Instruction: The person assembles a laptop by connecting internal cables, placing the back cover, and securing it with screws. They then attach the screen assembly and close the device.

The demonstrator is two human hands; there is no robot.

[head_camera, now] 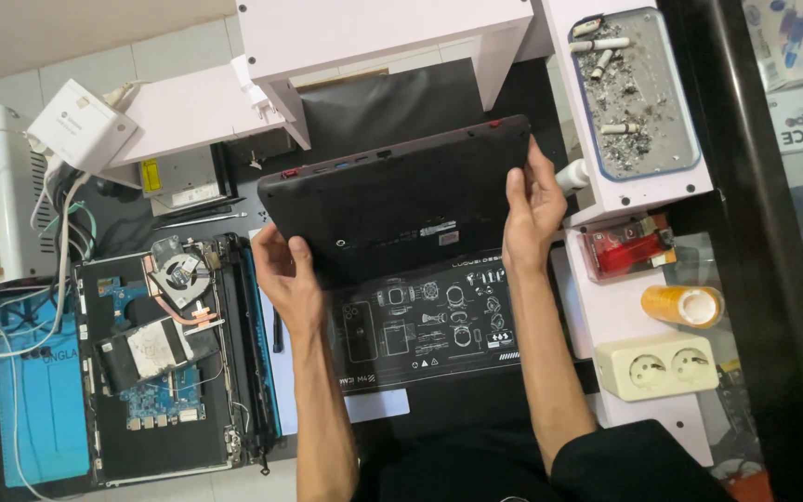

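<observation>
A closed black laptop [392,200] is held tilted above a black work mat [429,330] printed with white diagrams. My left hand [285,274] grips its near left corner. My right hand [532,204] grips its right edge, fingers wrapped over the side. The laptop's underside faces the camera, with ports along its far edge.
An opened laptop [164,358] with bare fan and circuit board lies to the left. A blue mat [39,400] and cables sit at far left. At right are an ashtray tray [638,93], a red lighter [625,251], a tape roll [685,305] and a double socket [657,367].
</observation>
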